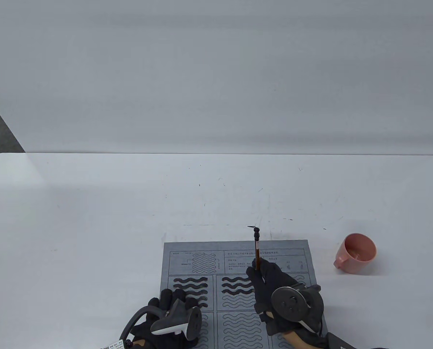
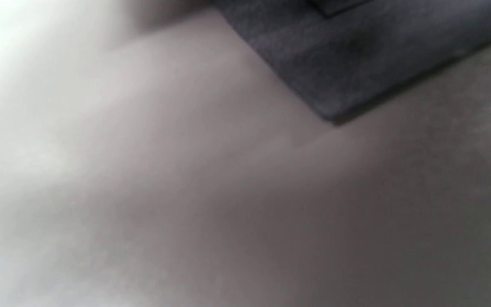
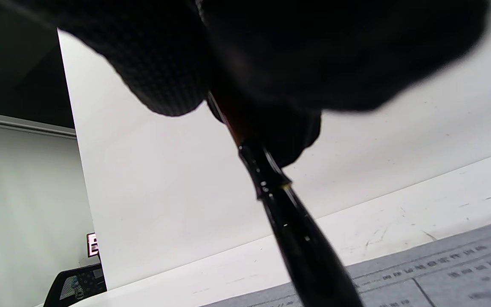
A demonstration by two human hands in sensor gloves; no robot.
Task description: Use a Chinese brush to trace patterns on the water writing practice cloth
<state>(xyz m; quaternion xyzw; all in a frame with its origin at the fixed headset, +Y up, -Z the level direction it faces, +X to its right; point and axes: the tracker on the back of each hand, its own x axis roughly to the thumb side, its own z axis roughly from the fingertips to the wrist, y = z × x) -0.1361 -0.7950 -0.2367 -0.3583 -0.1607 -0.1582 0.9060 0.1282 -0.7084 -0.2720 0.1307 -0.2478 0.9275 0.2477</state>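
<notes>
The grey practice cloth lies at the front middle of the table, printed with wavy line patterns; some top waves are dark. My right hand grips the brown Chinese brush upright over the cloth's middle right panel; its top end sticks up past the cloth's far edge. In the right wrist view the black brush head slants down toward the cloth; its tip is cut off by the frame edge. My left hand rests flat on the cloth's left side. The left wrist view shows only a blurred cloth corner.
A pink cup stands on the white table to the right of the cloth. A white backdrop rises behind the table. Small dark marks dot the tabletop beyond the cloth.
</notes>
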